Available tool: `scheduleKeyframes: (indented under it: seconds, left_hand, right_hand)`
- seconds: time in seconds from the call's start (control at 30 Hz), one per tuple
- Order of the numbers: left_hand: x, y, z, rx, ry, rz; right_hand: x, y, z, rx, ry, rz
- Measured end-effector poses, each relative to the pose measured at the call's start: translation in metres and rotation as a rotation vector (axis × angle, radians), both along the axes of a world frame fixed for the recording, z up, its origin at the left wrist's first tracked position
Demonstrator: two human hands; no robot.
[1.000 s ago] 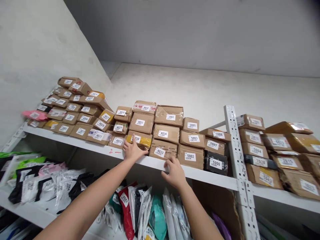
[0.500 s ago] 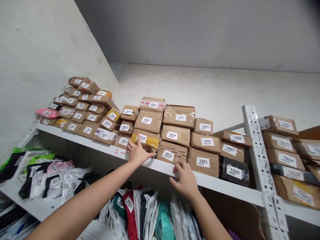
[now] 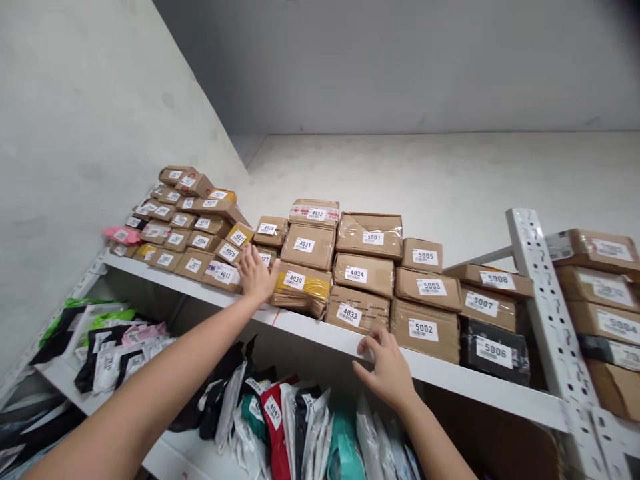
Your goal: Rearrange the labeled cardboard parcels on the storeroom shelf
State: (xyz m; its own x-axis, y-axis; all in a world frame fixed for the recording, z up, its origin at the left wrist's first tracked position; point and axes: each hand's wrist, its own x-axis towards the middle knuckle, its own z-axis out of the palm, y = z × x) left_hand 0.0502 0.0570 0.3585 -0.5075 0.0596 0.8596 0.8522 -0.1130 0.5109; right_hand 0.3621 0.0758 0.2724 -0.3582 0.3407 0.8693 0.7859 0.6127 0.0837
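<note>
Brown boxes 5001 (image 3: 370, 235), 5002 (image 3: 424, 329), 5003 (image 3: 429, 287) stacked on white shelf (image 3: 465, 379); black parcel 5006 (image 3: 494, 349) beside them; poly mailers (image 3: 280, 420) below; perforated upright (image 3: 550, 320) right.

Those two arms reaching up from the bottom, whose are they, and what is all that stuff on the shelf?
The arms belong to one person who wears a camera on the head, so you see what that person sees. The left hand lies flat against small brown cardboard parcels with numbered white stickers, next to the parcel with yellow tape marked 4030. The right hand rests its fingers on the front edge of the white metal shelf, below the brown box marked 4033. Neither hand holds anything. Below stand soft plastic mailing bags in red, teal, black and white.
</note>
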Motion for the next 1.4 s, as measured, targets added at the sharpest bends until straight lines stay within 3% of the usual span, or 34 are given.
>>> scheduleKeyframes:
  seconds: [0.13,0.27,0.53,0.63,0.8,0.9,1.0,1.13,1.23,1.4]
  left_hand:
    - [-0.057,-0.005,0.027,-0.184,-0.041,0.049]
    - [-0.08,-0.007,0.043,-0.281,0.021,0.018]
    - [-0.06,-0.004,0.03,-0.175,0.035,0.106]
    - [-0.053,-0.007,0.039,-0.116,0.12,0.112]
    - [-0.047,-0.006,0.057,-0.23,0.424,-0.001]
    - [-0.029,-0.006,0.046,-0.203,0.381,-0.006]
    - [0.011,-0.008,0.015,-0.177,0.242,-0.077]
    - [0.068,-0.008,-0.021,-0.338,0.012,-0.251]
    - [0.092,-0.005,-0.025,-0.351,-0.057,-0.249]
    - [0.098,-0.003,-0.017,-0.344,-0.121,-0.231]
  right_hand:
    - [-0.001,0.002,-0.001,0.024,0.016,0.01]
    - [-0.003,0.003,0.0,0.017,0.032,0.001]
    - [-0.004,0.0,0.001,-0.03,0.032,-0.032]
    - [-0.004,-0.001,0.001,-0.024,0.03,-0.037]
    - [-0.006,-0.003,0.001,-0.026,0.053,-0.033]
    - [-0.006,-0.005,0.001,-0.042,0.065,-0.031]
    - [-0.006,-0.006,0.002,-0.053,0.046,-0.025]
    - [-0.007,-0.009,0.003,-0.06,0.037,-0.037]
    - [-0.009,-0.012,0.003,-0.063,0.046,-0.035]
    - [-0.01,-0.016,0.002,-0.059,0.051,-0.026]
